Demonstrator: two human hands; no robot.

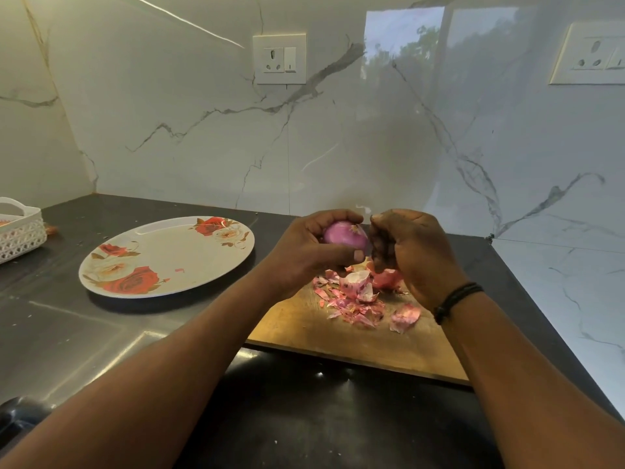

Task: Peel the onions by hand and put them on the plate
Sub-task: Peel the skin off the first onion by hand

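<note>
1. Hands raised together above the wooden cutting board (341,336), over the dark stone counter (84,336).
2. Left hand (314,247) curled round a smooth purple peeled-looking onion (345,235), fingers over the top, thumb underneath.
3. Right hand (416,252) just beside the onion's right end, fingers curled in toward it; cannot tell whether pinching a bit of skin or only touching. Black cord band on the right wrist (455,301).
4. Onion held in the air, clear of the board and well apart from the plate.
5. Heap of pink and white papery onion skins (355,296) on the board directly below the hands, one larger loose skin piece (404,317) lying a little to the right of the heap.
6. Reddish rounded shape (387,278) on the board behind the heap, partly hidden by the right hand; possibly another onion, not certain.
7. Round white plate with red rose print (162,257) on the counter to the left of the board, holding only a tiny pink scrap (179,270).
8. White lattice plastic basket (18,228) at the far left edge of the counter, contents unclear.
9. White marbled wall behind, with a socket-and-switch plate (279,58) above the plate and a second one (590,57) at the upper right.
</note>
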